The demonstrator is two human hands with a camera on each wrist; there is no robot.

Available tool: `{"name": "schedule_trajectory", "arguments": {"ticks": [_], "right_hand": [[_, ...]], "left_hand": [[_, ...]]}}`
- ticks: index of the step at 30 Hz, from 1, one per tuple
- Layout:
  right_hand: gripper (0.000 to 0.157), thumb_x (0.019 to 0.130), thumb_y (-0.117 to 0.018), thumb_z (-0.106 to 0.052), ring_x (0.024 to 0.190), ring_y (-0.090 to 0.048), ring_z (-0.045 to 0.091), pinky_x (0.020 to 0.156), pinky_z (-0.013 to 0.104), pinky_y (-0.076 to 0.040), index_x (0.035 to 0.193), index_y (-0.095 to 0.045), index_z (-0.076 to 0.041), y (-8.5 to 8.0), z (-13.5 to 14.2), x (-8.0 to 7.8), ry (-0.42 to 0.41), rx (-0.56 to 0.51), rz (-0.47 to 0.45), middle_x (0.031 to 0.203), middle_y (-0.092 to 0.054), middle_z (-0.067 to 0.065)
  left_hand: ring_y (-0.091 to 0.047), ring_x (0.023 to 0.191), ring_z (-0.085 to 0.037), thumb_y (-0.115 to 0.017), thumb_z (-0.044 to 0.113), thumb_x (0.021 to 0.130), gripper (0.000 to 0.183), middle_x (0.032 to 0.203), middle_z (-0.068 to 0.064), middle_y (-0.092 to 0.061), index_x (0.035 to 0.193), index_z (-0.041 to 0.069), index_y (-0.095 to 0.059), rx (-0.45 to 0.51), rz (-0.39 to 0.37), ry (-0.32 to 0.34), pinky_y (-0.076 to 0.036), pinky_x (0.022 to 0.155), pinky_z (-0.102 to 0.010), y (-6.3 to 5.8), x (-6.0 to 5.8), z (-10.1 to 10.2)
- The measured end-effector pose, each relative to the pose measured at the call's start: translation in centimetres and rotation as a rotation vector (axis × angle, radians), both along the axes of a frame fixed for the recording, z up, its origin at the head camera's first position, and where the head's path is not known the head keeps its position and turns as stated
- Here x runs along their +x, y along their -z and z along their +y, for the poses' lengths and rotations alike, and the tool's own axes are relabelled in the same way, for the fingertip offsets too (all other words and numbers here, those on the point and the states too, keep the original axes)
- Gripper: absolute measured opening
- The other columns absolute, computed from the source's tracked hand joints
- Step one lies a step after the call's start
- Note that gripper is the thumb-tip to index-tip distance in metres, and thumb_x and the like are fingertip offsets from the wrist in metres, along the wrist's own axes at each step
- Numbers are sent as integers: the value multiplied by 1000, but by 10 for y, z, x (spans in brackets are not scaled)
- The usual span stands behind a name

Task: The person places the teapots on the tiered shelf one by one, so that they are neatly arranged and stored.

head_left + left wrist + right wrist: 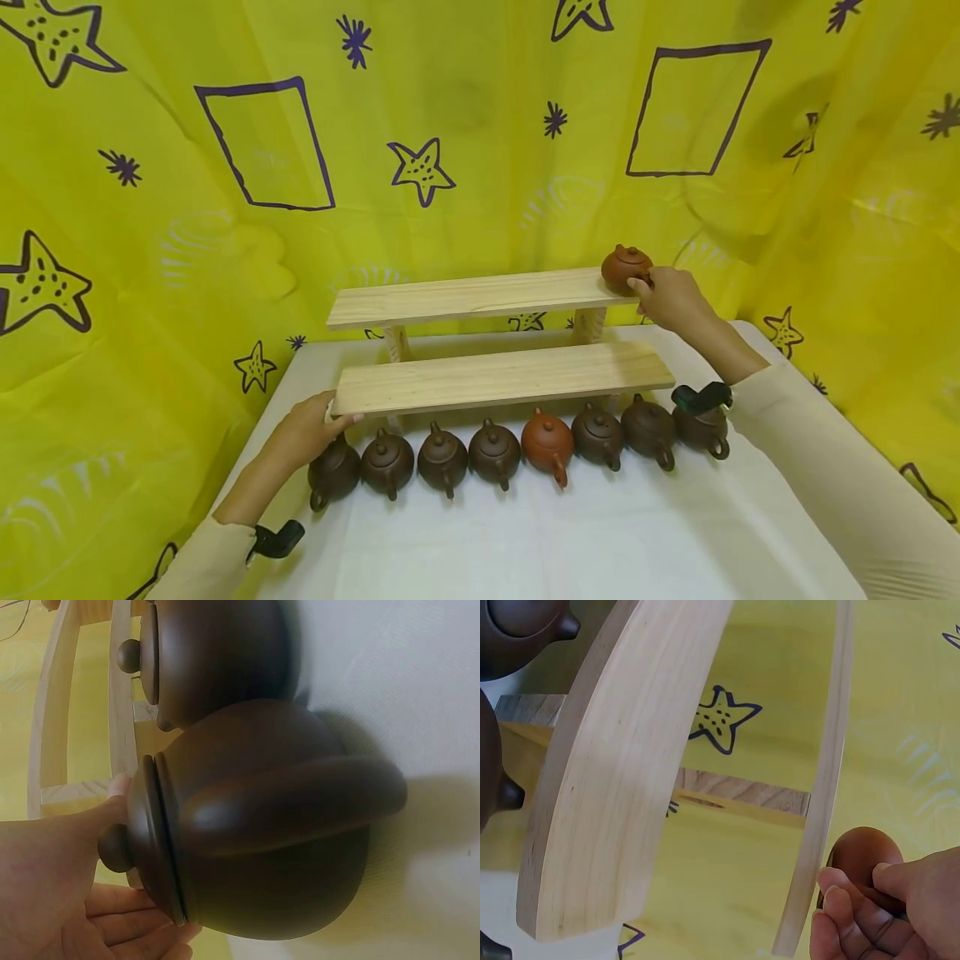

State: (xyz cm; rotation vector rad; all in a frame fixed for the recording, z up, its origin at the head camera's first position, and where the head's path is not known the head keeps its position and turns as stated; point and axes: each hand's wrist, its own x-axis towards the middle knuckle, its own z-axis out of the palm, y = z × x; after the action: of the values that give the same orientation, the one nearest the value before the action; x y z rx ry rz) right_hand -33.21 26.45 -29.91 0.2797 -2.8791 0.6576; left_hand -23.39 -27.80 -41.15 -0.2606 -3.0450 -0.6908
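Right sleeve (pixel 832 483) outstretched, right hand (pixel 675 300) gripping teapot (pixel 621 268); left hand (pixel 306 429) holding lower shelf (pixel 502 379).

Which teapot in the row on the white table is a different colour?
The orange-red teapot, fifth from the left in that row. The other seven teapots there are all dark brown.

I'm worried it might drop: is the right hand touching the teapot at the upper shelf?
Touching: the right wrist view shows the right hand holding the teapot between thumb and fingers.
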Motion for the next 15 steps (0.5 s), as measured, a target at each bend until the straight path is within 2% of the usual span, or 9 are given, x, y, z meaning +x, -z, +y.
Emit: {"name": "schedule_trajectory", "arguments": {"ticks": [3, 7, 12, 15], "right_hand": [[46, 115, -45, -24, 68, -66, 35, 63, 45, -52, 93, -65, 11, 0, -4, 0, -8, 10, 5, 75, -73, 18], [45, 114, -45, -23, 68, -66, 34, 64, 46, -53, 93, -66, 12, 2, -8, 0, -13, 21, 5, 75, -74, 18], [44, 114, -46, -22, 67, -67, 33, 63, 44, -53, 96, -66, 13, 6, -8, -1, -12, 23, 10, 76, -74, 18], [46, 113, -48, -24, 63, -65, 31, 57, 39, -49, 88, -67, 9, 7, -6, -2, -10, 14, 25, 73, -73, 17]], "left_hand": [[-59, 128, -55, -68, 38, 104, 70, 138, -38, -60, 144, -16, -50, -1, -8, -8, -51, 100, -66, -1, 0, 1], [-58, 128, -55, -68, 37, 104, 70, 138, -39, -60, 144, -17, -50, 0, -15, -12, -51, 101, -66, -1, 0, 1], [-59, 128, -55, -68, 38, 104, 70, 138, -39, -60, 144, -17, -50, 5, -20, -11, -51, 101, -66, 0, 0, 1], [-59, 127, -54, -68, 39, 104, 70, 138, -38, -60, 144, -17, -50, 6, -21, -11, -51, 100, -65, 0, 0, 0]]}}
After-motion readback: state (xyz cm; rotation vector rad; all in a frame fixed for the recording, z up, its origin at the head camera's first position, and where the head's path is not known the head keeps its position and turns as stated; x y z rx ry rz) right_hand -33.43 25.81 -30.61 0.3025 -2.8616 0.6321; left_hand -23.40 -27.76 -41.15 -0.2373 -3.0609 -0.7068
